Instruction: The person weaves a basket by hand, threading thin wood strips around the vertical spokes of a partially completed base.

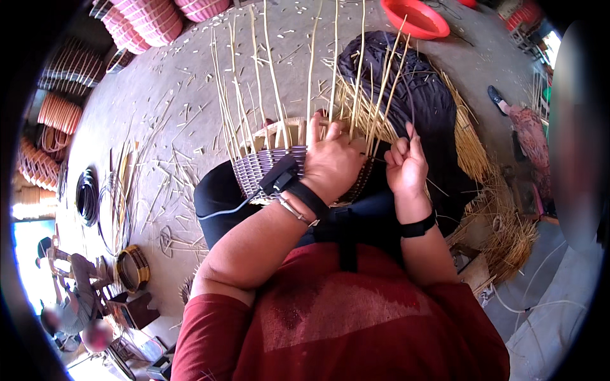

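Note:
A half-woven basket [257, 170] of purple weave with tall pale stakes [273, 76] rests on my lap around a wooden form. My left hand [333, 152] grips its upper edge among the stakes, fingers curled over the weave. At the basket's right side my right hand [406, 162] is pinched on a thin dark strand [412, 105] that rises from its fingers. A black device [277, 176] with a pale cable is strapped at my left wrist.
Dark cloth and straw bundles [470, 152] lie rightward, a red basin [413, 19] behind. Stacked baskets [57, 114], dark coils [88, 197] and scattered offcuts are left and ahead. Other people appear at lower left [76, 298] and far right [530, 136].

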A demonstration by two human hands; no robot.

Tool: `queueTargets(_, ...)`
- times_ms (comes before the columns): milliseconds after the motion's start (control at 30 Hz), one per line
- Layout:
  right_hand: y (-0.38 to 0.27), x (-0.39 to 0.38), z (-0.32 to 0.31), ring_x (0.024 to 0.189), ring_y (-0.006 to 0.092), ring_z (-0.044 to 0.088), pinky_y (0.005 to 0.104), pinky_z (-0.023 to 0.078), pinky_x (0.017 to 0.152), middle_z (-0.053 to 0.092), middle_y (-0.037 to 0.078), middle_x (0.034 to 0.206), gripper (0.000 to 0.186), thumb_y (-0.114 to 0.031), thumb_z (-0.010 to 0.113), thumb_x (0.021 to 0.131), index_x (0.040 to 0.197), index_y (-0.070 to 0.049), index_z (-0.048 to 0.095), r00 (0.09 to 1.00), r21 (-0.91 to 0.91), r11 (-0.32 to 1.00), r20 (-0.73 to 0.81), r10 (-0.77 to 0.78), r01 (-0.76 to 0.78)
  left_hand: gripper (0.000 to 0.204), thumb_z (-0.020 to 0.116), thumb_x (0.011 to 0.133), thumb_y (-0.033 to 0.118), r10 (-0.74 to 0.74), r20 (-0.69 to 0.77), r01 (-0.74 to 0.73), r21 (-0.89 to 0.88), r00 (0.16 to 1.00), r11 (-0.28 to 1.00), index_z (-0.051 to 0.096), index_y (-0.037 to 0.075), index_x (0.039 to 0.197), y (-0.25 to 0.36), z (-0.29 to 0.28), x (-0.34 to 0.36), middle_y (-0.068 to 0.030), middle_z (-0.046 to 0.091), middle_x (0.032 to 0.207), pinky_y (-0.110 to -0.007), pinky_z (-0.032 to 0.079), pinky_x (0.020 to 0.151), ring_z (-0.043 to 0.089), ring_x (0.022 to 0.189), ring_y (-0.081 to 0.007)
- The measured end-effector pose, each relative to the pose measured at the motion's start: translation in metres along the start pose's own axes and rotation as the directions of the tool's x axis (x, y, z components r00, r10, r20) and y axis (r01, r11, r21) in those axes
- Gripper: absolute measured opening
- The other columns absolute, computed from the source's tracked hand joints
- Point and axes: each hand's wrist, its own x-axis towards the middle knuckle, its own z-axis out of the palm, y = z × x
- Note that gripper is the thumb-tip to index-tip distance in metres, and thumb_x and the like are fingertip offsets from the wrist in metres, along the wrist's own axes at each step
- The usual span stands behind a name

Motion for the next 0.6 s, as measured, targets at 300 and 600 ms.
queueTargets(300,0.003,-0.065,0.159,0.055,0.0046,0.029,0.0222,0.029,0.054,0.033,-0.008,0.065,0.038,-0.029,0.046,0.112,0.132,0.000,0.059,0.748,-0.126,0.985,0.663,-0.004,0.117,0.028,0.080,0.087,0.038,-0.414,-0.021,0.273,-0.720,0.910,0.638,0.077,0.011,0.090,-0.155,-0.042,-0.085,-0.0039,0.066,0.091,-0.040,0.037,0.099,0.061,0.097,-0.0249)
queueTargets(600,0.012,-0.056,0.118,0.056,0.0068,0.034,0.0252,0.035,0.056,0.035,-0.005,0.065,0.035,-0.027,0.042,0.113,0.126,0.001,0.059,0.718,-0.075,0.992,0.696,-0.020,0.100,0.017,0.071,0.086,0.027,-0.198,-0.448,0.156,-0.129,0.872,0.979,0.066,0.013,0.096,-0.094,-0.052,-0.042,-0.0050,0.061,0.094,-0.047,0.034,0.096,0.056,0.102,-0.0304)
